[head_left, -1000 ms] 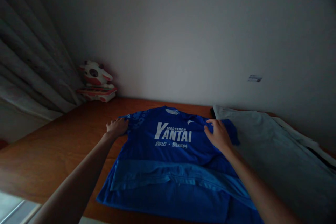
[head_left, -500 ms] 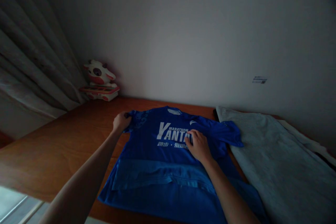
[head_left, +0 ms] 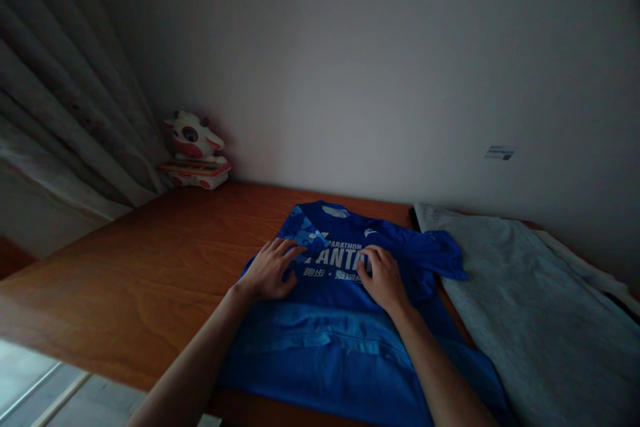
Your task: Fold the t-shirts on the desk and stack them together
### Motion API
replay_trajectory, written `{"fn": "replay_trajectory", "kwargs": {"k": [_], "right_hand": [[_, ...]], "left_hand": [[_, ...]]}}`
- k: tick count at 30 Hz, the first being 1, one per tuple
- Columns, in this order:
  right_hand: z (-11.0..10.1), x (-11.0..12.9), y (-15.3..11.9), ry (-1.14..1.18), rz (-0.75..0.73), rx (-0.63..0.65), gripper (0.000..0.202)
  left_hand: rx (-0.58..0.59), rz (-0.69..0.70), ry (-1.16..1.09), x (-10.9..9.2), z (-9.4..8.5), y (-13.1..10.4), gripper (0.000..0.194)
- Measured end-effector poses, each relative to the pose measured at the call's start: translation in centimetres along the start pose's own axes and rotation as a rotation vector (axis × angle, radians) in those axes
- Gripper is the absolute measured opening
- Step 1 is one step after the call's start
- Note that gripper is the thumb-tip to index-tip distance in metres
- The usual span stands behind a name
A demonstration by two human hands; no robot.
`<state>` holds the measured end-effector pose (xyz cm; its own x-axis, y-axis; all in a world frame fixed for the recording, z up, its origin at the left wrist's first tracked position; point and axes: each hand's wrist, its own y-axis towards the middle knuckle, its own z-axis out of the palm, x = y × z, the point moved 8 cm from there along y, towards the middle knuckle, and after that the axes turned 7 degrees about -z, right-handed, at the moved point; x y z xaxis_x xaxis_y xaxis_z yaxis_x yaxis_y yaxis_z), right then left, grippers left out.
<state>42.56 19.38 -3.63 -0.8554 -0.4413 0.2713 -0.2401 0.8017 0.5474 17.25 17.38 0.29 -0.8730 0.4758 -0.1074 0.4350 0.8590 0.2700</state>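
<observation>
Head view: dim light; I have the left hand (head_left: 273,271) and the right hand (head_left: 384,278) both at the blue shirt (head_left: 350,298).
Left fingers: spread fairly wide, on the near end of the chest by the patterned sleeve (head_left: 301,230); whether any cloth is pinched, I cannot tell.
Right fingers: curled, thumb and forefinger a narrow gap apart, over the end of the printed lettering; no grip that I can make out.
Patterned sleeve: folded inward across the chest, covering the start of the lettering; I count this side as done, perhaps wanting smoothing.
Other sleeve (head_left: 440,253): extended outward, tip overlapping the edge of the grey cloth (head_left: 520,307); not turned in, so I log it as left.
Lighter blue band (head_left: 325,328): lies across the lower part, rumpled; turned-up hem or separate layer, I cannot tell.
Shirt position: front up, collar away from me, on the wooden counter (head_left: 165,260), just beside the grey cloth.
Progress: early, in my judgement; one sleeve in, body full width.
Cow-shaped toy (head_left: 195,147): far back corner, well apart from the hands.
</observation>
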Motion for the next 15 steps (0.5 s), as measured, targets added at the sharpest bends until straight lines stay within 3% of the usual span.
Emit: {"fn": "replay_trajectory", "kwargs": {"k": [3,6,10,12,15], "right_hand": [[0.0,1.0,1.4,-0.012,0.029,0.058,0.020],[1.5,1.9,3.5,0.052,0.134,0.144,0.022],[4.6,2.9,6.2,0.113,0.258,0.209,0.031],[6.3,3.2,7.1,0.131,0.313,0.232,0.036],[7.9,3.5,8.1,0.174,0.385,0.254,0.026]], "left_hand": [[0.044,-0.042,0.001,1.9,0.2,-0.3,0.069],[0.044,-0.094,-0.005,3.2,0.6,-0.3,0.062],[-0.030,-0.127,-0.022,4.2,0.9,-0.1,0.036],[-0.084,-0.124,-0.048,4.5,0.7,-0.1,0.031],[-0.191,-0.106,-0.097,4.7,-0.3,-0.2,0.030]]}}
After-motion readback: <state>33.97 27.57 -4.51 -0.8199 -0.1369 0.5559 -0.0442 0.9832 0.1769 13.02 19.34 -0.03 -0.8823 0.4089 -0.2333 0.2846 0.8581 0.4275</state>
